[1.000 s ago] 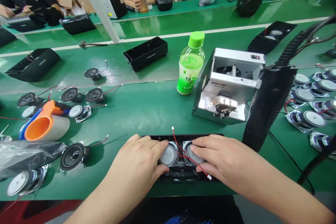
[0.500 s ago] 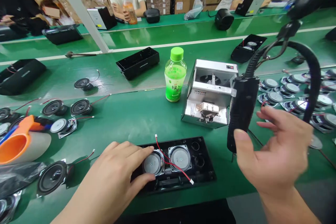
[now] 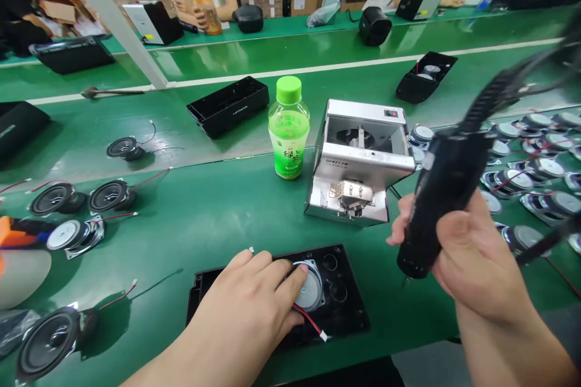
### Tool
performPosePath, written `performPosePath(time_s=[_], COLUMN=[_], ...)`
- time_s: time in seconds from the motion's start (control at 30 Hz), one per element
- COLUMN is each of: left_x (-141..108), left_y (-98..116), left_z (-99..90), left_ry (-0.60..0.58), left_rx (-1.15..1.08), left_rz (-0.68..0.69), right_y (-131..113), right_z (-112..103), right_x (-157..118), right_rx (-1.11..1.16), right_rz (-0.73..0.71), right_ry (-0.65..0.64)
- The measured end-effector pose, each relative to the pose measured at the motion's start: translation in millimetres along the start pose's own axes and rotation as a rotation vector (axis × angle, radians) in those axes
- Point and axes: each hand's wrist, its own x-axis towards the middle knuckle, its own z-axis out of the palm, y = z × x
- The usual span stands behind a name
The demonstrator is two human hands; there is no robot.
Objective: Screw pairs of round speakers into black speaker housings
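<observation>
Speaker housing (image 3: 349, 320), black plastic, lies open near the worktop's (image 3: 204, 224) front edge, a round driver (image 3: 312, 286) seated in it. Left grip (image 3: 240, 308) spreads flat over the driver, pinning it in place, a red wire (image 3: 308, 317) trailing out beneath. Right grip (image 3: 469, 254) closes around a black electric screwdriver (image 3: 447, 199), held clear of the housing, its cable (image 3: 492, 94) rising toward the upper right.

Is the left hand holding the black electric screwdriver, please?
No, the left hand rests on a speaker; the right hand grips the screwdriver.
</observation>
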Motion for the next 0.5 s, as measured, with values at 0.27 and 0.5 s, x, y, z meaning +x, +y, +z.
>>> performPosePath(time_s=[0.27, 0.5], left_x=[4, 8], left_y=[-2, -4], left_z=[-2.2, -2.0], left_ry=[-0.001, -0.045], left_rx=[-0.045, -0.055], left_rz=[0.019, 0.033], right_y=[-21, -32], right_z=[-3, -11], right_x=[-3, 6], right_rx=[0.159, 0.139], right_rz=[0.059, -0.025], right_ry=[0.132, 0.237])
